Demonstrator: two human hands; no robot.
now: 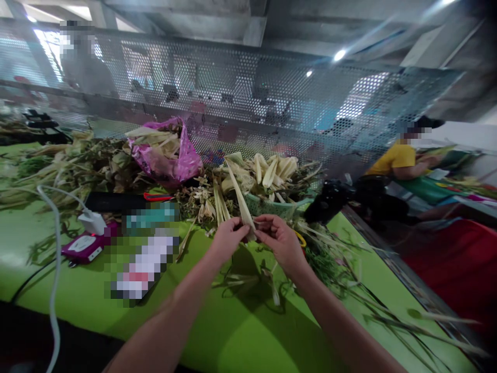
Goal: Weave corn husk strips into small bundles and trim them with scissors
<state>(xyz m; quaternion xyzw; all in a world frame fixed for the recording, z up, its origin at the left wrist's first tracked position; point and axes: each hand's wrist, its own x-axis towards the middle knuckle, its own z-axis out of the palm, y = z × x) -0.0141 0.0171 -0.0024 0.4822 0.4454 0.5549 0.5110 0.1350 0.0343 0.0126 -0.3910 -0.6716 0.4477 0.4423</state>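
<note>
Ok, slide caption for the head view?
Left hand and right hand pinch a pale husk strip above a bright green tabletop.

I see white charger (93, 223) against purple power block (82, 247), left; perforated metal screen (225, 77) across back; person in yellow top (394, 159) far right; bright ceiling light (339, 55) up top.

The bench (225, 336) has a smooth green top. Dried husks (104, 166) are heaped at far left, beside a pink plastic bag (165, 165). At left lies a purple box (82, 248); right of it, a blurred pale object (149, 261). A green basket (286, 209) stands far of centre, husk scraps (275, 290) nearer, long stems (411, 327) at right.
</note>
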